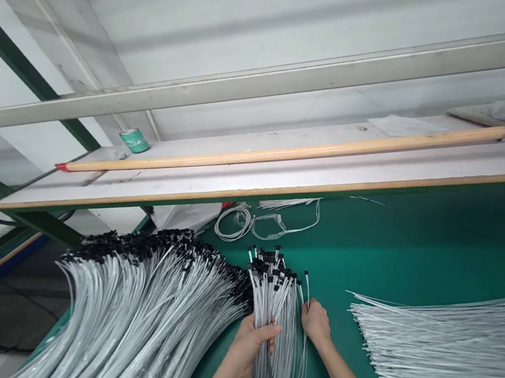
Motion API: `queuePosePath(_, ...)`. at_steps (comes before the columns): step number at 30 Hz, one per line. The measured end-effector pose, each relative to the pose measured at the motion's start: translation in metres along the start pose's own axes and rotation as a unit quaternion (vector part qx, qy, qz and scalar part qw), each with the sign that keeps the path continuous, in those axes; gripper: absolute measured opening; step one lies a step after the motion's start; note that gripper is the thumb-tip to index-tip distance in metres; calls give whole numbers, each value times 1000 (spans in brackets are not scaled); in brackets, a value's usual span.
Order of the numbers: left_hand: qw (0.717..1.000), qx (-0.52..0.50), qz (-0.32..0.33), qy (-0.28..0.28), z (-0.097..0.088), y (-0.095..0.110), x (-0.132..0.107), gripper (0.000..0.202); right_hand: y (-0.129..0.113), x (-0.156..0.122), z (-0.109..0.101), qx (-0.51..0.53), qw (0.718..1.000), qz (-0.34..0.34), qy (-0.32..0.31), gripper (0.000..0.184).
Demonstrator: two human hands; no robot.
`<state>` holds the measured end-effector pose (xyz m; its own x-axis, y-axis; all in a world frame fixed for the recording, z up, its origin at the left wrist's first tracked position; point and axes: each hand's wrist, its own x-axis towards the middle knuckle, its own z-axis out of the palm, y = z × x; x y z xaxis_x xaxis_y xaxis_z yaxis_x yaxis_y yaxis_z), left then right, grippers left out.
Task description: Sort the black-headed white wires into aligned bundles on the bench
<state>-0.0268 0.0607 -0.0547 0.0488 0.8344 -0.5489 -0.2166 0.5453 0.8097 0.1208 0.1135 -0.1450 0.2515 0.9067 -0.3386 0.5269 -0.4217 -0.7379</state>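
My left hand is closed around a bundle of thin grey cables with black ends. To its right, my right hand pinches a single grey cable, its black tip sticking up above the fingers. More loose strands hang between the two hands. Left of my hands lies a large heap of the same grey cables, their black ends gathered at the far side.
Another stack of grey cables lies on the green table at right. A coiled white cable sits at the back. Above runs a white shelf bearing a wooden pole and a green roll.
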Motion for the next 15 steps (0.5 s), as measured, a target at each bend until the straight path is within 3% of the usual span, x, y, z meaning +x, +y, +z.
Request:
queuePosePath(7, 1000, 20, 5, -10, 1, -3, 3, 26, 12, -8, -18, 186, 981, -50, -1, 21)
queuePosePath(12, 999, 37, -10, 23, 8, 2, 0, 31, -22, -35, -23, 306, 946, -79, -76, 38)
queuePosePath(15, 998, 48, -21, 19, 11, 3, 0, 32, -45, -51, -26, 393, 898, -98, -170, 38)
